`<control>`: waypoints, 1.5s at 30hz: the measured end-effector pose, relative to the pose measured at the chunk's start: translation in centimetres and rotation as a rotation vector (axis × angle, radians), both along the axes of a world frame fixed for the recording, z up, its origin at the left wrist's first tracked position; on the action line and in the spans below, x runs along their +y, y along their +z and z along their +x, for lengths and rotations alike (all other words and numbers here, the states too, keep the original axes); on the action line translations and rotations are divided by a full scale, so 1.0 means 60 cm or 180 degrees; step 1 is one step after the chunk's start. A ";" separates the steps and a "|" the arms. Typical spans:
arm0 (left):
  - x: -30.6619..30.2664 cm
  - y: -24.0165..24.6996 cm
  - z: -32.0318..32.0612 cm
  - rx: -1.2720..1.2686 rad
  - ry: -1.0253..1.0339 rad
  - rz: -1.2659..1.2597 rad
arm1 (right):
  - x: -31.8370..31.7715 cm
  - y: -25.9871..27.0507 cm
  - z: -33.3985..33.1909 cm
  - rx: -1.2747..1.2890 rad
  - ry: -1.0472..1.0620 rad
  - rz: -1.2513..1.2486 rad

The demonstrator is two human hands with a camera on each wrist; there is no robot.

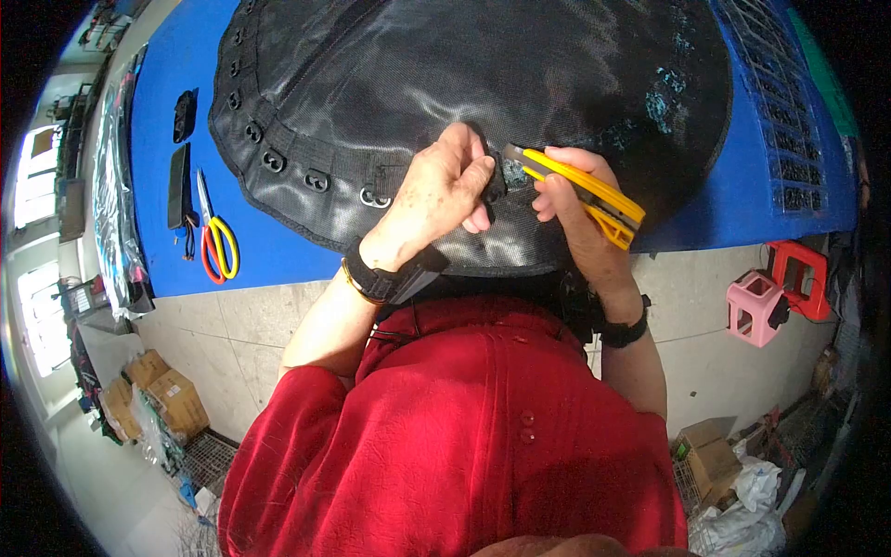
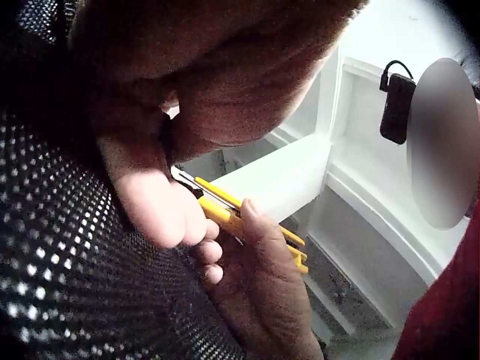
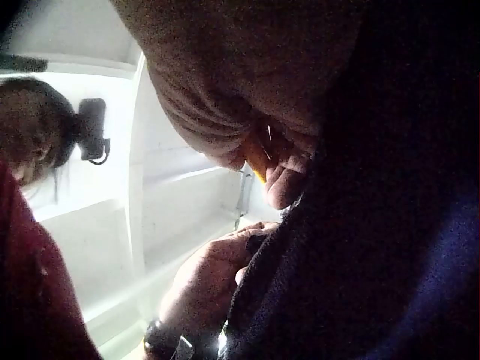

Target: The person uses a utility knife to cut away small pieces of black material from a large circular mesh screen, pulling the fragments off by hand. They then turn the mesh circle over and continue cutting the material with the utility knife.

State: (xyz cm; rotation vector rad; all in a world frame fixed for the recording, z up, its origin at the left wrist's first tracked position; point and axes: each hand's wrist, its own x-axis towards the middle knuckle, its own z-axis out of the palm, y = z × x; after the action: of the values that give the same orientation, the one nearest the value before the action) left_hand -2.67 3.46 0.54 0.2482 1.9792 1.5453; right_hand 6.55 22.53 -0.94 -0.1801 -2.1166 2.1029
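Note:
A large round sheet of black mesh (image 1: 390, 74) lies on the blue table, with several ring-like black fittings (image 1: 316, 179) along its near left edge. My left hand (image 1: 432, 190) pinches a small black piece (image 1: 495, 186) at the near part of the sheet; its exact kind cannot be told. Close to the right of it, my right hand (image 1: 587, 218) grips a yellow utility knife (image 1: 608, 200), its blade end toward the left fingertips. In the left wrist view, the knife (image 2: 217, 214) shows just beyond the left fingers. The right wrist view is dark around the right hand (image 3: 240, 82).
Scissors with red and yellow handles (image 1: 218, 246) lie on the blue table (image 1: 167, 265) at the left, near a long black pouch (image 1: 179, 186). Clear sheets with black parts (image 1: 789, 139) lie at the right. Pink (image 1: 754, 306) and red (image 1: 807, 278) stools stand on the floor.

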 end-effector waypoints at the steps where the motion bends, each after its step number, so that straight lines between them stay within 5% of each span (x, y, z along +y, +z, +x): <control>1: 0.000 -0.001 0.000 0.0000 0.0007 -0.0006 | -0.001 0.000 0.000 0.0007 -0.0014 0.0012; 45: 0.002 -0.012 0.004 -0.0020 0.0123 0.0124 | 0.000 -0.005 0.010 0.0023 -0.0108 0.0398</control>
State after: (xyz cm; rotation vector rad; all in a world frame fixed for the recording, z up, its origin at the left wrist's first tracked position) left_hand -2.41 3.57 -0.16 0.2219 1.9614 1.6082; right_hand 7.13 22.53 -1.22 -0.1919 -2.2159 1.9421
